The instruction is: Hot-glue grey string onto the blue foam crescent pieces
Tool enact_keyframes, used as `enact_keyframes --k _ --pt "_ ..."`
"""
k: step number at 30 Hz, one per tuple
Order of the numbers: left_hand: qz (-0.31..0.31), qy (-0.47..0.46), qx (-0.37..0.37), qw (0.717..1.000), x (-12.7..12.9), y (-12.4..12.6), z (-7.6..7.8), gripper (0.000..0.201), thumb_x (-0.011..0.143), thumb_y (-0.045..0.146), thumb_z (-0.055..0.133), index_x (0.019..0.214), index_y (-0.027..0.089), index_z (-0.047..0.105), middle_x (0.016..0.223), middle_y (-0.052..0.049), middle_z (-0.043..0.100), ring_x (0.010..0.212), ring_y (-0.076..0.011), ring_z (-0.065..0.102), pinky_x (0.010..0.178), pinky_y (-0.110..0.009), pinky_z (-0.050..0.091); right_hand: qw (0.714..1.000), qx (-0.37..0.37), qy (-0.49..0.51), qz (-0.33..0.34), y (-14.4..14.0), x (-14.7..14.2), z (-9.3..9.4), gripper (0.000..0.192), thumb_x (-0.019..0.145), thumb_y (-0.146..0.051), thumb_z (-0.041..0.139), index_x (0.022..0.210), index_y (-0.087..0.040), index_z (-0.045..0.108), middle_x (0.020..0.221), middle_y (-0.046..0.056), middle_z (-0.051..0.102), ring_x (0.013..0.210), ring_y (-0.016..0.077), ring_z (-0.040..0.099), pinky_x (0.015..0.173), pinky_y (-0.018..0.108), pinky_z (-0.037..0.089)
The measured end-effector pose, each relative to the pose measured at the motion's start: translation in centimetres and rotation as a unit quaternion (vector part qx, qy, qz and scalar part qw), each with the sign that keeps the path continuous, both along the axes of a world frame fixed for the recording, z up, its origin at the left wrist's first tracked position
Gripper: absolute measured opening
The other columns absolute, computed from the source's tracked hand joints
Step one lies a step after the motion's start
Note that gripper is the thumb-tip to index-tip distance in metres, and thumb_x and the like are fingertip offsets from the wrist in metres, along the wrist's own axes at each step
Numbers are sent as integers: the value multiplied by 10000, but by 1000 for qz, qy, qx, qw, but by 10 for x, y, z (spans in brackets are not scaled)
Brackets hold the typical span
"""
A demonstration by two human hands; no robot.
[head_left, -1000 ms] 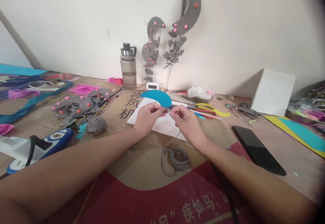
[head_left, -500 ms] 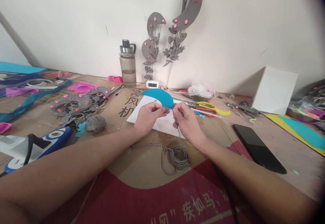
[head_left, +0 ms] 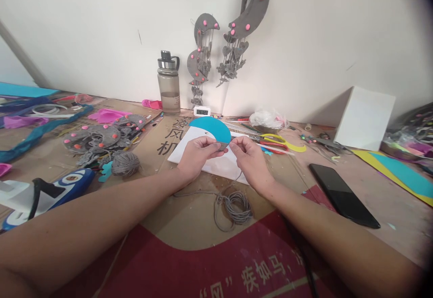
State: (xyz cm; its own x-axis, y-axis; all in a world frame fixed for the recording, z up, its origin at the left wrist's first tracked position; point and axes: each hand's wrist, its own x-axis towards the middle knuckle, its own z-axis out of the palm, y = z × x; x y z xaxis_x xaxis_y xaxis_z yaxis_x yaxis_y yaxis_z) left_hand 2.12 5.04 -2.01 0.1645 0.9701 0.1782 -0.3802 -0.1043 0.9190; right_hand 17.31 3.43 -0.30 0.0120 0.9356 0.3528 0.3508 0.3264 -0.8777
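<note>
Both hands meet over the white sheet [head_left: 216, 165] at table centre. Left hand [head_left: 198, 156] has fingers curled, thumb and forefinger pinching a small grey felt piece [head_left: 222, 145]. Right hand [head_left: 248, 158] is just beside it, fingertips closed on the same piece from the other side; a thin grey cord [head_left: 239, 175] runs down from this hand, but the exact grip on it is too small to tell. The felt piece sits between the two hands, held just above the sheet, in front of the blue semicircle cutout [head_left: 211, 128].

The cord leads to a loose grey coil [head_left: 235, 204] lying on the cardboard [head_left: 189, 217] near the right wrist. A grey yarn ball [head_left: 125, 163] lies left of the left forearm, with a pile of grey felt shapes with pink dots [head_left: 98, 136] behind it. A black phone [head_left: 343, 195] lies flat to the right, well apart from the hands. Yellow-handled scissors [head_left: 282, 142] lie just beyond the right hand. A water bottle [head_left: 168, 83] stands upright at the wall, a small white clock [head_left: 202, 111] beside it. Grey moon hangings [head_left: 248, 7] hang on the wall. A white box [head_left: 365, 118] sits at the far right.
</note>
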Motion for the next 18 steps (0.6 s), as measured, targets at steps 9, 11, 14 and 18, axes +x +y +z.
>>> enact_keyframes --k 9,11,14,18 --pt "-13 -11 12 1000 0 0 0 196 696 284 739 697 133 615 747 -40 675 789 -178 689 851 -358 539 997 -32 64 10 3 -1 -2 184 762 -381 585 771 -197 595 626 -28 543 509 87 391 469 225 298" --pt "-16 -18 11 1000 -1 0 0 191 698 281 738 692 134 617 731 -31 668 770 -169 686 852 -362 539 997 -34 68 10 4 -1 -3 191 757 -385 588 761 -195 599 632 -26 553 509 85 398 470 223 297" --pt "-27 -28 8 999 -1 -1 2 190 692 280 742 690 134 620 727 -31 671 769 -175 688 856 -373 536 996 -35 78 16 7 1 -6 193 752 -392 595 752 -198 602 621 -31 553 501 84 404 471 224 299" --pt "-44 -47 -2 998 -2 -1 4 176 680 252 749 690 132 620 732 -35 686 766 -184 695 850 -375 536 992 -43 112 45 9 2 -8 198 741 -400 617 752 -203 604 598 -42 541 485 79 408 471 224 305"
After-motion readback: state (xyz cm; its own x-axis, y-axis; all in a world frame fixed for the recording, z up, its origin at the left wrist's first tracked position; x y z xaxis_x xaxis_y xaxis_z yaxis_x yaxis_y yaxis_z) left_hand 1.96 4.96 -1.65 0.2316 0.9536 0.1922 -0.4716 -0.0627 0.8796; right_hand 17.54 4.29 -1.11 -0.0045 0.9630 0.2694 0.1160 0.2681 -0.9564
